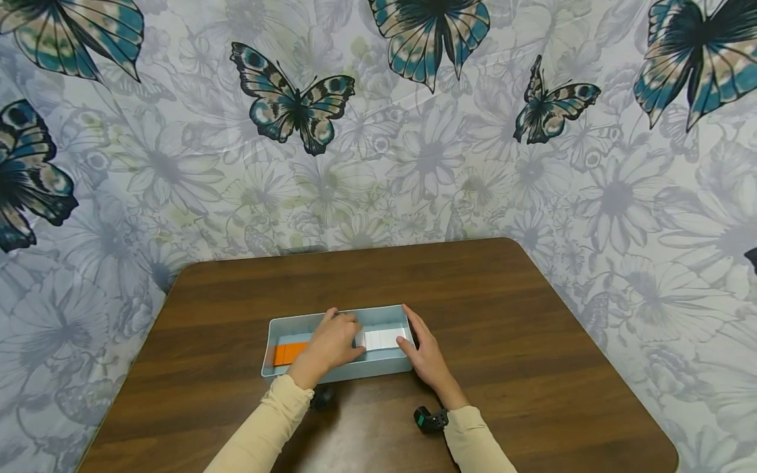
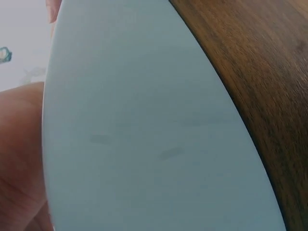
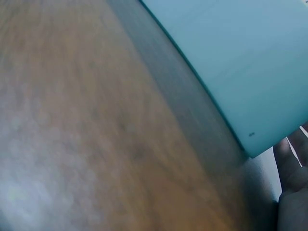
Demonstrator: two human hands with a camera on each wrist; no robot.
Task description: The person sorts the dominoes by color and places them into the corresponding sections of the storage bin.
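Note:
A pale blue box [image 1: 367,369], long and low, sits on the table with its top uncovered. My left hand [image 1: 332,340] reaches over its near wall, and a white piece [image 1: 359,339] shows between the thumb and forefinger. Orange pieces [image 1: 288,353] lie in the box's left part, partly hidden by that hand. White pieces [image 1: 381,339] lie side by side in the right part. My right hand [image 1: 427,355] grips the box's right end, thumb over the inside and fingers along the outside. In the left wrist view, the box wall [image 2: 144,110] hides most of the left hand.
The brown wooden table [image 1: 532,394] extends around the box, with rounded far corners. Behind it stands a wall [image 1: 426,164] with flowers and butterflies. A dark wrist device [image 1: 430,419] is on the right wrist, and another dark one [image 1: 322,397] hangs under the left wrist.

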